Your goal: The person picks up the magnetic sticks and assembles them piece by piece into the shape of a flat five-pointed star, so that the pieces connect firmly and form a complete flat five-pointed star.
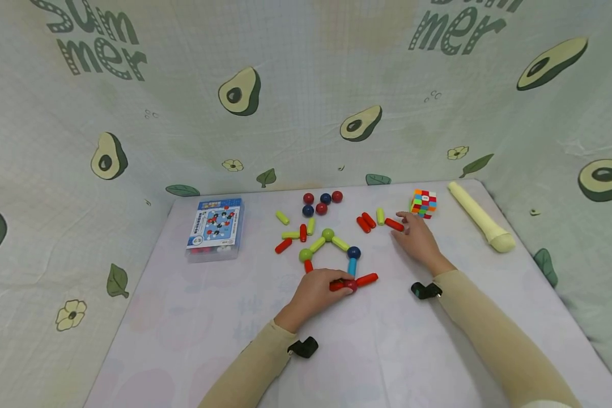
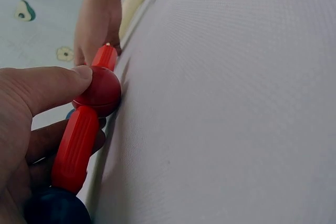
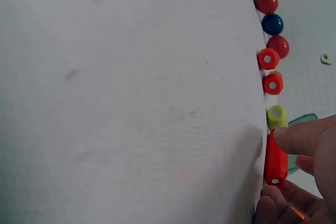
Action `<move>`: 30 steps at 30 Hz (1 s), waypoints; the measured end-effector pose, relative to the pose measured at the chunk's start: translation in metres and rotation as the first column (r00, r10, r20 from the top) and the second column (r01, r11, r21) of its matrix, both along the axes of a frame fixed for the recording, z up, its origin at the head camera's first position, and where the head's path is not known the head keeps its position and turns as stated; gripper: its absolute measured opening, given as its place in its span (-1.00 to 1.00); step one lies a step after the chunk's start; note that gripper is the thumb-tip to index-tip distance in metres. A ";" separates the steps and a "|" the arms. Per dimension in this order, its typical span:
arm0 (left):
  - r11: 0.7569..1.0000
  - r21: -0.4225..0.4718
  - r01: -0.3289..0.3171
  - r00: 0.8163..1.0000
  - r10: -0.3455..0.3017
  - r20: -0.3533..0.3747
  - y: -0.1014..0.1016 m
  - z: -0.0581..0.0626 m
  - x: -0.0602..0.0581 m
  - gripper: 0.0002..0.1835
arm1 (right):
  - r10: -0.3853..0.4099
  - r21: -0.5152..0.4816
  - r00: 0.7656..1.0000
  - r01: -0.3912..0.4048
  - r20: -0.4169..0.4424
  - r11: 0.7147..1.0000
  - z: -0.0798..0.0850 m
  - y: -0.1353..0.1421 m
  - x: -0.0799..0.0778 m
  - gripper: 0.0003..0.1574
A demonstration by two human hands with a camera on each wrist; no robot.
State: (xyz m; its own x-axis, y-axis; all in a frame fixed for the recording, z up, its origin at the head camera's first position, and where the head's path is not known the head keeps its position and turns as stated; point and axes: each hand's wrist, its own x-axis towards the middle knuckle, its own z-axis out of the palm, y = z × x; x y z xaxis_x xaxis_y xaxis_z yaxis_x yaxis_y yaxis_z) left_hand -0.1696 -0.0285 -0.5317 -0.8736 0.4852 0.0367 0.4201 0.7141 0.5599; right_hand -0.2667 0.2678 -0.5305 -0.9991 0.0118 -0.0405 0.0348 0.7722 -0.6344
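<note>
My left hand [image 1: 316, 296] holds a red ball [image 1: 352, 285] between thumb and fingers, the thumb on top in the left wrist view. Red rods [image 2: 76, 145] stick out from two sides of this ball. It joins a ring of balls and rods on the table, with a blue rod [image 1: 352, 267], a dark blue ball [image 1: 354, 253], green balls [image 1: 328, 234] and yellow-green rods [image 1: 340, 243]. Farther right, my right hand [image 1: 419, 241] pinches a loose red rod [image 3: 276, 158] lying beside a short yellow-green rod [image 1: 380, 216].
Loose red and dark blue balls [image 1: 322, 208] lie at the back. Several loose rods [image 1: 283, 245] are left of the ring, and two red ones [image 1: 365, 222] right. A boxed set [image 1: 215, 229] stands left; a puzzle cube [image 1: 424, 203] and a pale yellow club-shaped object [image 1: 481, 217] are right.
</note>
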 end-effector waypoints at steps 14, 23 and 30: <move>1.000 0.012 0.001 1.000 -0.001 0.005 0.000 0.002 0.001 -0.65 | 0.086 0.149 0.996 -0.084 -0.007 0.985 -0.001 -0.005 0.002 -0.59; 1.000 0.012 -0.003 1.000 0.003 0.005 -0.002 0.000 0.001 -0.64 | 0.182 0.198 0.980 -0.195 0.084 0.961 0.004 -0.011 0.016 -0.48; 1.000 0.011 -0.004 1.000 0.004 0.002 -0.001 -0.002 0.001 -0.64 | 0.154 0.202 0.984 -0.168 0.087 0.965 0.004 -0.014 0.018 -0.47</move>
State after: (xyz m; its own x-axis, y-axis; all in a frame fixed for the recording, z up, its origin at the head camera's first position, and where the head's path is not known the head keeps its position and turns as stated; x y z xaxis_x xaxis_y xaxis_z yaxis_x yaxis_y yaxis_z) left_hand -0.1689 -0.0294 -0.5337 -0.8758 0.4810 0.0407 0.4162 0.7096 0.5685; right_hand -0.2490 0.2535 -0.5269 -0.9833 -0.1334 -0.1242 -0.0620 0.8856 -0.4602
